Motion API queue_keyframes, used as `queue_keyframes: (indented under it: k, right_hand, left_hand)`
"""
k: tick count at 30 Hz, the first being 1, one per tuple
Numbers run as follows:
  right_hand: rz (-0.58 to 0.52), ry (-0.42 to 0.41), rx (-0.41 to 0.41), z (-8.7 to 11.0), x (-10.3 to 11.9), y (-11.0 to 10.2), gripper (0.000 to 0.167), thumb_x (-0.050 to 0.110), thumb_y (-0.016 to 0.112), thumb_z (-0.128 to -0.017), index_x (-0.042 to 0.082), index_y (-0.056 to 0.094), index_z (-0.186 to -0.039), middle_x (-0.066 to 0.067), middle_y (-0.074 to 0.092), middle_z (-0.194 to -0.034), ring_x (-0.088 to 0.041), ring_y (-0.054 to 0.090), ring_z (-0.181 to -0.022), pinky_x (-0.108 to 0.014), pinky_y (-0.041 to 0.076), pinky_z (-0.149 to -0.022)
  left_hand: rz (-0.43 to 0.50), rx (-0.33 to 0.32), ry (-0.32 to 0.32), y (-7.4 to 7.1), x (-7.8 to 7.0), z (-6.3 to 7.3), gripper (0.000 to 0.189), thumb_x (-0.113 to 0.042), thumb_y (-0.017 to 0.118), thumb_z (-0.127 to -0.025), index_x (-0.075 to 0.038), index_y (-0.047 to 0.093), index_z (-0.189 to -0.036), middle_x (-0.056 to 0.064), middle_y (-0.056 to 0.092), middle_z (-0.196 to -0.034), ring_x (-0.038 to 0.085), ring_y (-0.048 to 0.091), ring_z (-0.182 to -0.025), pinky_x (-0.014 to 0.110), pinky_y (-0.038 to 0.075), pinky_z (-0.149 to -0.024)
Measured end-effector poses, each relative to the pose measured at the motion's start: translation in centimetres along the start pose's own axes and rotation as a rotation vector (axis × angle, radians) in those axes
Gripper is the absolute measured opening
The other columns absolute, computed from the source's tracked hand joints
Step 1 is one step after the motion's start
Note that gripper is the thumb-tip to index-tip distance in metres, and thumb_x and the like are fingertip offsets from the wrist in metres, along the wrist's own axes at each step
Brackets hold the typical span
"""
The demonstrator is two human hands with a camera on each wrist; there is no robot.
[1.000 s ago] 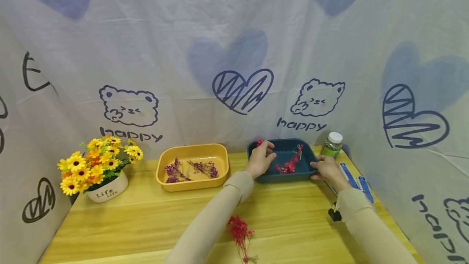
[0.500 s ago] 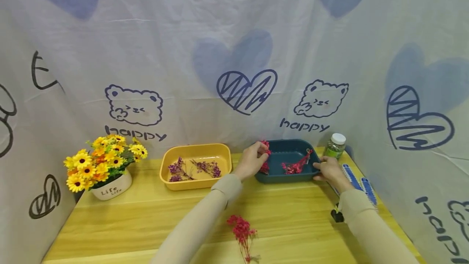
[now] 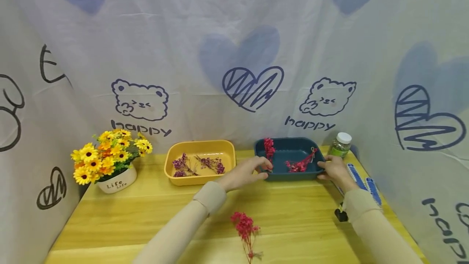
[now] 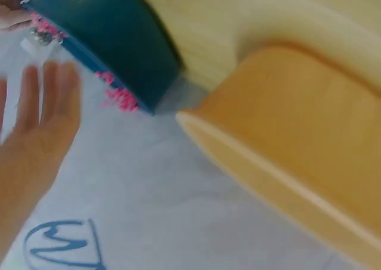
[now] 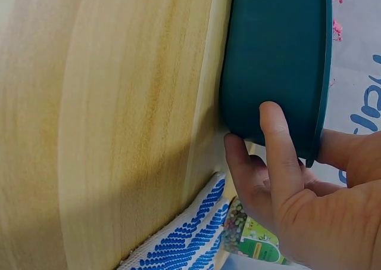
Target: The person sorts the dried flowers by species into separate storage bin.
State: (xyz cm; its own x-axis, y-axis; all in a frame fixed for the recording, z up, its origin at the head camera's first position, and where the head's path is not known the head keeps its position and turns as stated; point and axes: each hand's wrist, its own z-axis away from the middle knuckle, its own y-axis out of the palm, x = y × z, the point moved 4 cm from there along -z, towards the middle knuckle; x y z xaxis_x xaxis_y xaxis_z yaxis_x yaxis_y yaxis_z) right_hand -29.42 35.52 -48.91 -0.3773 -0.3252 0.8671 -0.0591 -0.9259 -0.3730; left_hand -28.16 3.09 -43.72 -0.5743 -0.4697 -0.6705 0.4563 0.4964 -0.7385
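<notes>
My left hand is by the front left corner of the teal tray, its fingers straight in the left wrist view and nothing held. With my right hand I grip that tray's right front corner, pinching the rim between thumb and fingers. Inside it lie two bunches of dried red flowers, one along the left side and a tied one at the right. Another red dried-flower sprig lies on the table in front. The yellow tray, left of the teal one, holds purple dried sprigs.
A pot of yellow artificial flowers stands at the left. Behind my right hand is a white-capped jar. Blue-and-white gloves lie at the right edge beside a small black object. Printed cloth walls surround the table.
My left hand has let go of the red flowers at the teal tray's left side and drawn back toward the front left. The right hand keeps its grip on the tray's corner.
</notes>
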Motion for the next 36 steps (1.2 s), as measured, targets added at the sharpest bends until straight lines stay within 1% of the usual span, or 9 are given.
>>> queue_keyframes:
  k: [4, 8, 12, 15, 19, 25, 31, 34, 36]
  right_hand:
    - [-0.007, -0.001, 0.002, 0.0, 0.0, -0.1, 0.042, 0.009, 0.051, -0.11, -0.015, 0.039, -0.142, -0.025, 0.056, -0.113, -0.007, 0.067, -0.062, -0.029, 0.066, -0.066]
    - [0.001, 0.0, 0.005, -0.2, -0.2, -0.1, 0.044, 0.009, 0.051, -0.11, -0.015, 0.037, -0.144, -0.025, 0.056, -0.114, -0.008, 0.068, -0.063, -0.03, 0.066, -0.066]
    - [0.011, 0.012, -0.002, -0.3, -0.3, -0.1, 0.044, 0.01, 0.05, -0.11, -0.014, 0.037, -0.145, -0.025, 0.056, -0.114, -0.008, 0.068, -0.063, -0.03, 0.066, -0.067]
    - [0.01, 0.021, -0.004, -0.3, -0.2, 0.0, 0.044, 0.01, 0.051, -0.11, -0.014, 0.038, -0.145, -0.026, 0.056, -0.115, -0.008, 0.068, -0.063, -0.03, 0.066, -0.067]
    - [0.002, 0.014, -0.002, -0.2, -0.1, 0.0, 0.043, 0.01, 0.051, -0.11, -0.014, 0.038, -0.144, -0.024, 0.055, -0.113, -0.008, 0.068, -0.062, -0.029, 0.066, -0.066]
    - [0.046, -0.017, -0.02, -0.2, -0.1, 0.1, 0.046, 0.015, 0.05, -0.111, -0.015, 0.039, -0.144, -0.029, 0.058, -0.112, -0.01, 0.068, -0.06, -0.031, 0.065, -0.063]
    - [0.222, -0.087, -0.093, -0.6, 0.1, 0.5, 0.052, 0.035, 0.053, -0.109, -0.014, 0.052, -0.127, -0.036, 0.062, -0.117, -0.02, 0.073, -0.063, -0.039, 0.066, -0.061]
    - [0.354, -0.121, -0.147, -0.8, 0.3, 0.7, 0.058, 0.047, 0.057, -0.106, -0.01, 0.053, -0.117, -0.034, 0.062, -0.114, -0.027, 0.072, -0.077, -0.039, 0.063, -0.066]
    - [0.407, -0.133, -0.165, -0.9, 0.5, 0.8, 0.061, 0.049, 0.058, -0.104, -0.009, 0.05, -0.118, -0.032, 0.061, -0.113, -0.035, 0.069, -0.09, -0.041, 0.06, -0.073]
  left_hand:
    - [-0.19, 0.169, 0.064, 0.8, -1.2, 2.0, 0.036, -0.032, 0.065, -0.106, -0.021, 0.064, -0.14, 0.004, 0.06, -0.146, 0.023, 0.056, -0.138, 0.038, 0.047, -0.119]
    - [-0.317, 0.323, 0.113, 2.3, -2.1, 4.1, 0.041, -0.038, 0.067, -0.104, -0.028, 0.062, -0.143, -0.003, 0.055, -0.151, 0.02, 0.048, -0.145, 0.038, 0.041, -0.124]
    - [-0.385, 0.45, 0.174, 3.7, -2.5, 5.9, 0.045, -0.04, 0.073, -0.1, -0.033, 0.062, -0.143, -0.007, 0.054, -0.15, 0.017, 0.046, -0.141, 0.035, 0.045, -0.119]
    - [-0.417, 0.51, 0.182, 4.3, -2.5, 7.1, 0.052, -0.04, 0.079, -0.095, -0.037, 0.061, -0.144, -0.011, 0.054, -0.148, 0.012, 0.044, -0.134, 0.033, 0.047, -0.11]
    - [-0.447, 0.54, 0.155, 4.9, -2.1, 8.5, 0.063, -0.035, 0.086, -0.087, -0.043, 0.059, -0.144, -0.014, 0.052, -0.147, 0.007, 0.042, -0.128, 0.028, 0.046, -0.102]
    - [-0.463, 0.511, 0.111, 5.2, -1.6, 9.4, 0.078, -0.011, 0.088, -0.076, -0.045, 0.06, -0.141, -0.015, 0.054, -0.138, 0.003, 0.044, -0.119, 0.02, 0.048, -0.096]
    - [-0.474, 0.499, 0.095, 5.3, -1.6, 9.5, 0.082, 0.006, 0.081, -0.075, -0.044, 0.062, -0.137, -0.015, 0.055, -0.135, 0.002, 0.044, -0.112, 0.014, 0.047, -0.085]
    - [-0.475, 0.503, 0.091, 5.5, -1.7, 9.5, 0.084, 0.011, 0.077, -0.077, -0.045, 0.061, -0.137, -0.015, 0.053, -0.136, 0.003, 0.042, -0.107, 0.013, 0.046, -0.079]
    - [-0.475, 0.501, 0.091, 5.6, -1.7, 9.4, 0.081, 0.011, 0.076, -0.08, -0.045, 0.062, -0.136, -0.014, 0.054, -0.134, 0.003, 0.041, -0.104, 0.013, 0.045, -0.077]
